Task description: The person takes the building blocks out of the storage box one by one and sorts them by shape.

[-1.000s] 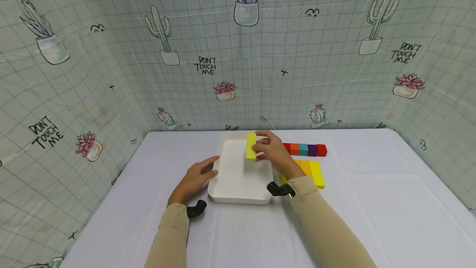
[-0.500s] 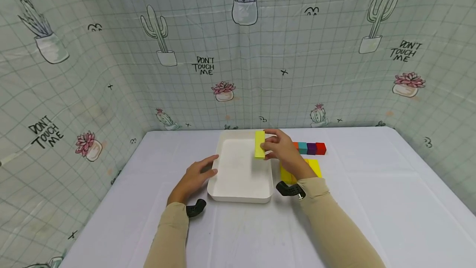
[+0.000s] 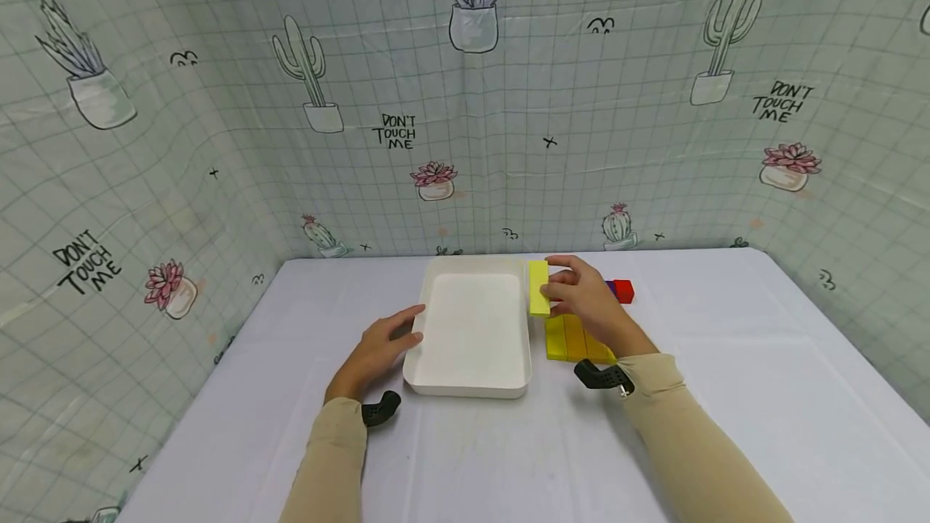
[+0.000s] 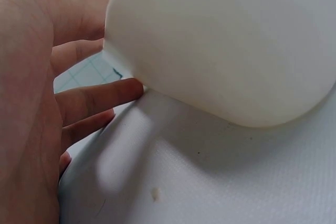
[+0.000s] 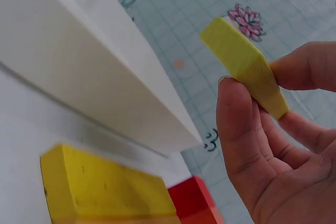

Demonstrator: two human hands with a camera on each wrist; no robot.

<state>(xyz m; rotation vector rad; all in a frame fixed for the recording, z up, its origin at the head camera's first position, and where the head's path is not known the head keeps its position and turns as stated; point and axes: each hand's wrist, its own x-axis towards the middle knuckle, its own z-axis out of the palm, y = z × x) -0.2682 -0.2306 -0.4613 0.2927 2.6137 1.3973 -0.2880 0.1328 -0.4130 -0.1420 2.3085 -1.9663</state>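
My right hand (image 3: 590, 303) pinches a yellow rectangular block (image 3: 538, 287) between thumb and fingers. It holds the block up just past the right rim of a shallow white tray (image 3: 472, 333). In the right wrist view the yellow block (image 5: 244, 61) shows tilted between thumb and fingertips. My left hand (image 3: 373, 355) rests its fingertips at the tray's left side, fingers spread. The left wrist view shows fingers touching the tray (image 4: 220, 51) at its edge. Beneath the right hand lie several yellow blocks (image 3: 558, 341) side by side, partly hidden by the hand and wrist.
Behind the right hand a row of small cubes is mostly covered; a red cube (image 3: 624, 291) shows at its right end. A white cloth (image 3: 465, 458) covers the table. A patterned curtain (image 3: 501, 127) hangs behind and at the sides.
My right hand has carried the yellow block rightward, from above the tray to beyond its right rim, covering more of the cubes. The left hand stays at the tray's left side.
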